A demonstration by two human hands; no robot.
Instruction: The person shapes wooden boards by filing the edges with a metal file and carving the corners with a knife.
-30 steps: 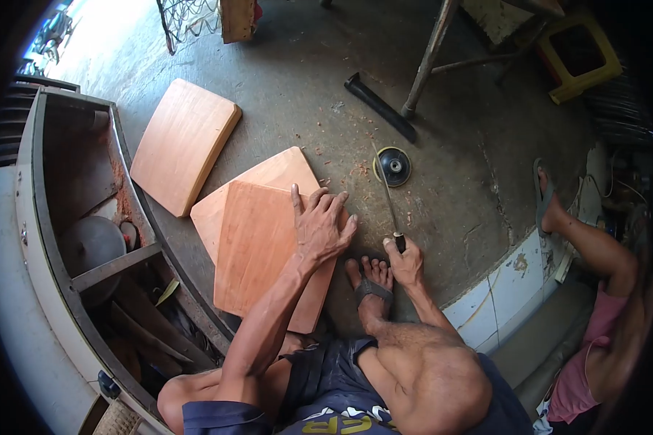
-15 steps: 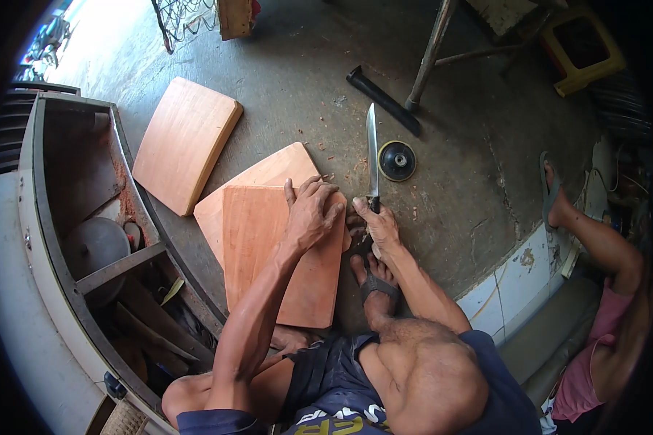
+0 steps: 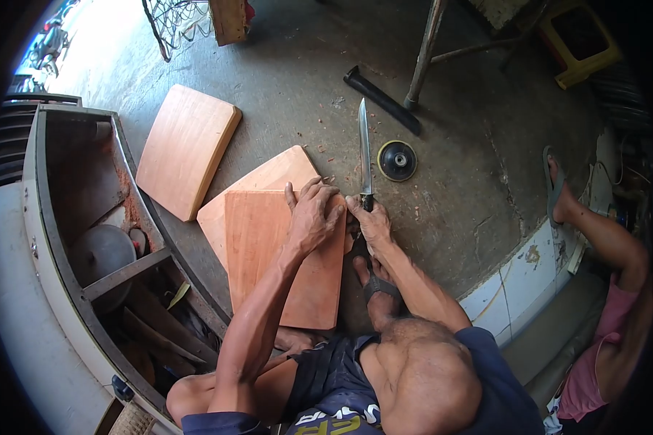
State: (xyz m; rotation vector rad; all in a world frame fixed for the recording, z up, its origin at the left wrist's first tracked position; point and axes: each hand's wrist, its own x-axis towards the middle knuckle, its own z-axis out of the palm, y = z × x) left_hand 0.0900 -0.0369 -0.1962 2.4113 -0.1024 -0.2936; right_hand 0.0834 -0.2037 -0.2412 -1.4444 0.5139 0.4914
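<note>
My right hand (image 3: 374, 226) is closed around the black handle of a long knife (image 3: 365, 148), its blade pointing away from me. The handle is beside the right edge of a wooden board (image 3: 279, 246) standing in front of me. My left hand (image 3: 313, 220) grips this board near its upper right corner, the fingers bent over the top edge. Under and behind it lies a second wooden board (image 3: 268, 174), partly covered. A third, thicker board (image 3: 185, 148) rests on the floor to the left.
A round sanding pad (image 3: 397, 160) and a black tube-like piece (image 3: 382, 99) lie right of the blade, among wood shavings. An open metal cabinet (image 3: 98, 293) holding a disc (image 3: 101, 254) runs along my left. A yellow stool (image 3: 584, 43) and another person's leg (image 3: 606, 228) are on the right.
The knife has turned slightly, its tip shifting left and its blade now seen more edge-on. My left hand keeps its hold on the board. The whole view has shifted a little.
</note>
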